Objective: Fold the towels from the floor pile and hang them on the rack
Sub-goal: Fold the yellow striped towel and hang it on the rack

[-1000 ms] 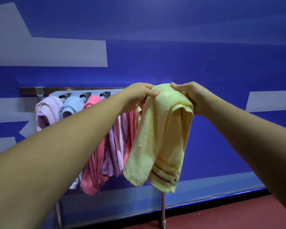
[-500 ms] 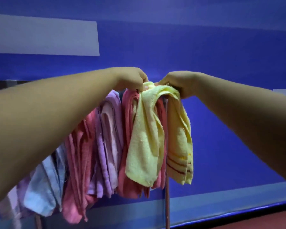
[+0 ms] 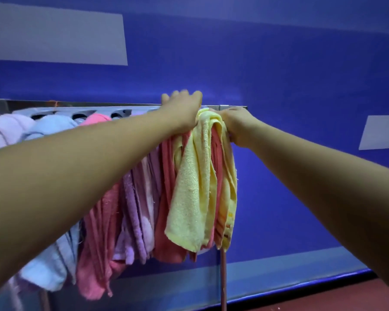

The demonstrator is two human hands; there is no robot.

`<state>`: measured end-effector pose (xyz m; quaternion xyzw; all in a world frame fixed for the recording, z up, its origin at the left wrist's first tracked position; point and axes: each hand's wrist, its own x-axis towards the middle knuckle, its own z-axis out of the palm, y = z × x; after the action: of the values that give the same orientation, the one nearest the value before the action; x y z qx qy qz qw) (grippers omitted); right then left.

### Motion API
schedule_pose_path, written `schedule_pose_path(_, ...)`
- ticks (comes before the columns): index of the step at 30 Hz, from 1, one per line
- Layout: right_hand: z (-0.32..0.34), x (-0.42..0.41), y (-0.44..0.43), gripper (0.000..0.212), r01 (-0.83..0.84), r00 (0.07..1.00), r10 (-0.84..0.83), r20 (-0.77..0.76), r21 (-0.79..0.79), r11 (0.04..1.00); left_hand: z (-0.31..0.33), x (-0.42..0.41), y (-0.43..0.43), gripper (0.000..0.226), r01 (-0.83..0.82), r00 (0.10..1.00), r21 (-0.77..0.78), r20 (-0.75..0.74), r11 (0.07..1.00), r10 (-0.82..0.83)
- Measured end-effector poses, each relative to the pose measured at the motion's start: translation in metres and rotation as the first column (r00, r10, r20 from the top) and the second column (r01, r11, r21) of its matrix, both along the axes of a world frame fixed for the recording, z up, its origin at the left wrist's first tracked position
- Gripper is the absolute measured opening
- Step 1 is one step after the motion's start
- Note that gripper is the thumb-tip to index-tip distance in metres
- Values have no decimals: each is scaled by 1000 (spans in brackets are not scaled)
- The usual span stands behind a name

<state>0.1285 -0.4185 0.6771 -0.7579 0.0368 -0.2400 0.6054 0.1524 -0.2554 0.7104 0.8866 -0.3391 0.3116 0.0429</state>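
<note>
1. Right grip (image 3: 238,125) is closed on the top fold of the yellow towel (image 3: 200,176), fingers curled over the cloth where it drapes across the rack (image 3: 233,107).
2. Left grip (image 3: 182,108) is open and holds nothing. Its fingers stretch forward over the rack's top bar, blurred, and the heel of the hand sits just left of the yellow towel's crest.
3. The yellow towel hangs folded over the right end of the rack, both halves falling down the near side in long loose pleats.
4. A coral towel (image 3: 166,198) hangs just left of it, touching it and showing between its folds.
5. Farther left along the bar hang a lilac towel (image 3: 139,209), a pink towel (image 3: 99,221) and a light blue towel (image 3: 52,265), packed side by side, partly hidden behind the left forearm.
6. A thin upright pole (image 3: 223,277) drops from under the yellow towel to the floor.
7. Behind the rack stands a blue wall (image 3: 290,75) with pale grey patches; a strip of red floor (image 3: 323,297) shows at the lower right.
</note>
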Motion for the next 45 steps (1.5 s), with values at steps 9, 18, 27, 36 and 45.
schedule_pose_path(9,-2,-34,14,42,2,997,-7,81,64,998,-30,-75,1,22,112,935,-253,-302,961,-189)
schedule_pose_path(18,-8,-56,23,62,-14,1000,14,2,205,979,-91,-2,-46,96,-159,460,-899,-433,408,-775)
schedule_pose_path(27,-30,-53,19,64,-24,999,32,-31,235,972,-87,-35,-27,92,-2,432,-899,-396,438,-810)
schedule_pose_path(36,-70,-54,31,65,-94,992,46,121,428,899,-115,-20,-35,81,-124,373,-893,-446,433,-813)
schedule_pose_path(45,-88,-55,35,65,-22,999,5,45,377,926,-133,-23,-27,63,-84,133,-916,-399,391,-907)
